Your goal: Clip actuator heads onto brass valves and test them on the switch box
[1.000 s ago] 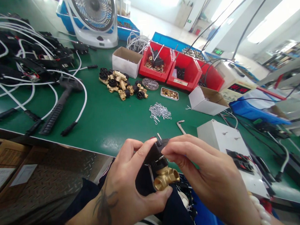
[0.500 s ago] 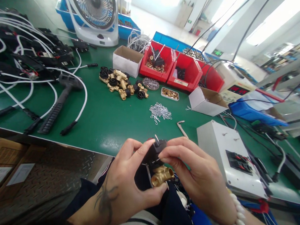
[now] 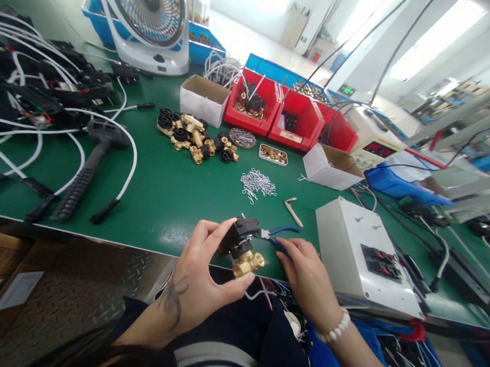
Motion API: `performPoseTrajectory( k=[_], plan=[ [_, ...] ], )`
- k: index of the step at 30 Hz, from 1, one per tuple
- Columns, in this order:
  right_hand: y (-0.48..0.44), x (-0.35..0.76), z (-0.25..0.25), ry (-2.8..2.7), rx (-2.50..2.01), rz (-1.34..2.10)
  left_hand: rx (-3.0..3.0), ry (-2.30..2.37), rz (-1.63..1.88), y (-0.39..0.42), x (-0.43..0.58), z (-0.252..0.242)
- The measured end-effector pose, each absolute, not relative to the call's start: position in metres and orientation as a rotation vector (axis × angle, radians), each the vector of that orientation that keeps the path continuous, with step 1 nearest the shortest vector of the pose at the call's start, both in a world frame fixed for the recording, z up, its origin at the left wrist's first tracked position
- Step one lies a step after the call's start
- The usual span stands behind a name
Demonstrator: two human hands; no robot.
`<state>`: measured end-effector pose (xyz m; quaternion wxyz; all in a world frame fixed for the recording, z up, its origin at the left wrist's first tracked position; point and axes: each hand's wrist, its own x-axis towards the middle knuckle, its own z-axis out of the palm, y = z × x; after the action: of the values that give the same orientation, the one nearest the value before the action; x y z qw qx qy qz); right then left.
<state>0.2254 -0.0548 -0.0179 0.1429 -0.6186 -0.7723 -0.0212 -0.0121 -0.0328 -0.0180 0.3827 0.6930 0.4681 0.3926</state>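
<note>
My left hand is closed around a valve assembly, a black housing on top of a brass valve body. The thumb supports the brass part from below and the fingers press the housing's left side. A thin metal rod end sticks up above the housing. My right hand grips one handle of blue-handled pliers just right of the housing. The pliers' head points left at the housing; I cannot tell whether it touches. Close behind the pliers lies a bent metal tool.
A pile of hairpin clips lies mid-table, with brass fittings behind it. Red bins, a fan and a white box stand farther back. A hammer lies left among cables; a grey metal box stands right.
My right hand has left the valve assembly, moved right and down, and taken hold of the blue-handled pliers. My left hand still holds the assembly, now slightly left and higher.
</note>
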Motion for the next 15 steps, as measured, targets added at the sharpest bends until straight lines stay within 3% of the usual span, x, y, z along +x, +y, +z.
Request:
performPoseTrajectory(
  k=[6,9,11,15],
  plan=[
    [-0.068,0.220,-0.033,-2.348,-1.778,-0.369,1.792,1.197,1.000,-0.031,-0.012,-0.018],
    [-0.065,0.221,-0.033,-2.334,-1.813,-0.358,1.792,1.191,0.976,-0.031,-0.013,-0.018],
    [-0.062,0.223,-0.024,-2.202,-1.859,-0.123,1.792,1.192,0.972,-0.030,-0.014,-0.018],
    [-0.061,0.228,0.027,-1.596,-1.724,0.931,1.777,1.168,0.969,-0.030,-0.014,-0.019]
  ],
)
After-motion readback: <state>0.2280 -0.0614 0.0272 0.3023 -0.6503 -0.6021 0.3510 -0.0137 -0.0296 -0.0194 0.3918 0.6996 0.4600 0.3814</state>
